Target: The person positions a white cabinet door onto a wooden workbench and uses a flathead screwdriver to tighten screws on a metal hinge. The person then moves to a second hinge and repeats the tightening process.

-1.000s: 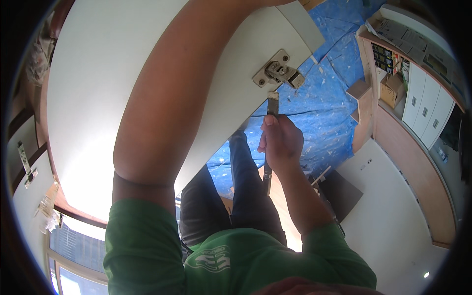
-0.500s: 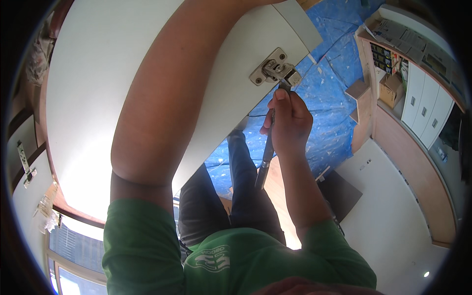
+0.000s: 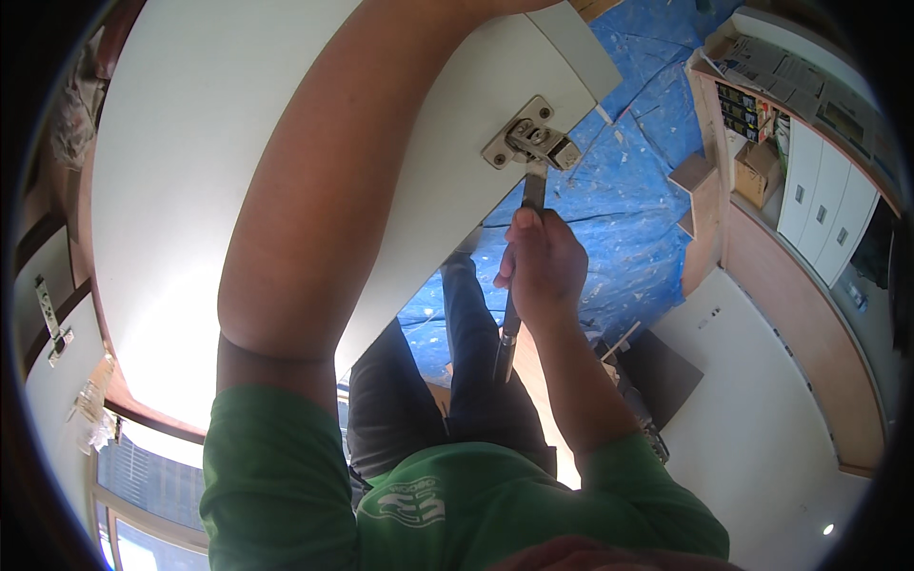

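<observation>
My left arm reaches up across a large white panel [image 3: 181, 124]. Only the edge of my left hand [image 3: 509, 6] shows at the top of the picture, its fingers out of sight. A metal cup hinge [image 3: 538, 138] is mounted near the panel's edge, its arm jutting past that edge. My right hand [image 3: 545, 266] is closed round a long, slim dark-grey tool [image 3: 533, 192] with a flat upper end and a silvery lower part. The tool's upper tip is just below the hinge arm; whether they touch I cannot tell.
Blue plastic sheeting [image 3: 647, 95] covers the floor beyond the panel. On the right stands a wooden-edged cabinet with white drawers [image 3: 819, 209] and a cardboard box [image 3: 757, 171]. A dark flat board [image 3: 662, 376] lies lower right. Another hinge [image 3: 52, 328] shows at far left.
My right hand has moved down and slightly left with the tool, and its upper end has dropped away from the hinge arm's outer end. My left arm has barely shifted.
</observation>
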